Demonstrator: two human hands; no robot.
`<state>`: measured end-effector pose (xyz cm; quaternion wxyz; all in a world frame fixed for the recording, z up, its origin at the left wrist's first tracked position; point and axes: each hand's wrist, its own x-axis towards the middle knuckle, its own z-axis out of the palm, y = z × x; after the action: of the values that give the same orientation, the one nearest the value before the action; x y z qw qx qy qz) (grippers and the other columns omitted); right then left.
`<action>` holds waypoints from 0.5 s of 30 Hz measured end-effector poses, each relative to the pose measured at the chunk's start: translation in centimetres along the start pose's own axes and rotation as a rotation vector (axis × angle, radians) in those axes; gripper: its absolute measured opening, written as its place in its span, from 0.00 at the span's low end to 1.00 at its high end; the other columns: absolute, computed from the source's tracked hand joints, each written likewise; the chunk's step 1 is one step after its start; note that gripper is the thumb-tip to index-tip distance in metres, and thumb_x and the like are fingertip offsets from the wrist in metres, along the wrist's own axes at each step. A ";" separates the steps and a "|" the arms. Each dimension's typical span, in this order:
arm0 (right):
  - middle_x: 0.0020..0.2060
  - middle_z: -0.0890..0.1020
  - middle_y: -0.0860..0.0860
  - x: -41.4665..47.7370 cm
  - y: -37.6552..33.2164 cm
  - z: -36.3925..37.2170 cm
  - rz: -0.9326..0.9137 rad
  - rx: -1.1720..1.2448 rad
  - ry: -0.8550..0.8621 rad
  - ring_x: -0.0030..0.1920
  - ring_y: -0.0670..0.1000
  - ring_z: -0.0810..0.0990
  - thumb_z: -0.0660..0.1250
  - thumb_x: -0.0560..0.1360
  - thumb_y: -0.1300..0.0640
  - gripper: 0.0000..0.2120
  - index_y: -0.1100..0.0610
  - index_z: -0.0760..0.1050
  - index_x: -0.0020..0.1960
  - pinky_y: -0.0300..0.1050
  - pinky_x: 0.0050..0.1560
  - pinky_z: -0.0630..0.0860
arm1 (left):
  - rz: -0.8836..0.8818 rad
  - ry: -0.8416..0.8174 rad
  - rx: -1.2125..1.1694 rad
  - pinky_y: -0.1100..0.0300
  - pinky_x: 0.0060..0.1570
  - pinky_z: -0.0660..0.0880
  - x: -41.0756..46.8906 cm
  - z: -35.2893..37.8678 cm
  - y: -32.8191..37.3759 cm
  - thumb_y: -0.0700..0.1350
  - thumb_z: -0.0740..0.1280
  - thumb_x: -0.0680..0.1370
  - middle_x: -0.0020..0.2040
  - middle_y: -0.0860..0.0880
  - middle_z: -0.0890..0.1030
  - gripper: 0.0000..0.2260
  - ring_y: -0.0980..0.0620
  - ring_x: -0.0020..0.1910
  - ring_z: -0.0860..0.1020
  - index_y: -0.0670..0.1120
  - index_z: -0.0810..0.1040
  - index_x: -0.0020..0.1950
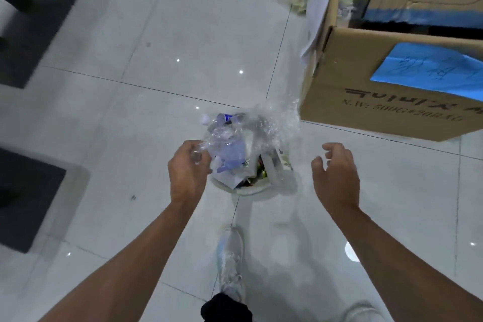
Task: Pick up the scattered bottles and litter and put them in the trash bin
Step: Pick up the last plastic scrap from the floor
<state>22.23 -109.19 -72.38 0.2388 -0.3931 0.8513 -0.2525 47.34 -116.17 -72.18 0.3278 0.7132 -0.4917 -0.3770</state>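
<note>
1. Your left hand (187,165) has its fingers curled round one end of a clear plastic bottle (222,136) and holds it right over the trash bin (245,190). Blur hides how firm that grip is.
2. Your right hand (334,172) hovers beside the bin, fingers spread and loosely bent, holding nothing.
3. The bin looks heaped to its rim with paper and plastic litter (235,165). A bottle let go on top of that pile could roll off and land on the tiled floor (183,73).
4. The bin seems small and light. Pressing down on one side to make room could tip it and spill what is inside.
5. Clear film (274,117) stands up at the far side, toward the cardboard box (366,102). It could catch the bottle and spring it out.
6. Your shoe (231,256) is near the bin, so a careless step forward could knock it over.
</note>
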 end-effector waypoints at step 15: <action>0.57 0.74 0.51 -0.7 -1.6 4.1 -0.089 -0.154 -0.198 0.57 0.53 0.75 0.62 0.77 0.57 0.14 0.53 0.70 0.62 0.48 0.52 0.73 | -0.190 -0.124 0.482 0.55 0.43 0.76 -0.8 5.3 -4.0 0.56 0.67 0.70 0.44 0.50 0.81 0.16 0.45 0.43 0.80 0.52 0.72 0.54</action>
<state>25.94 -110.54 -74.36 0.2794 -0.4706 0.8221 -0.1566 44.40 -114.68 -77.98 0.0807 0.7891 -0.5175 -0.3209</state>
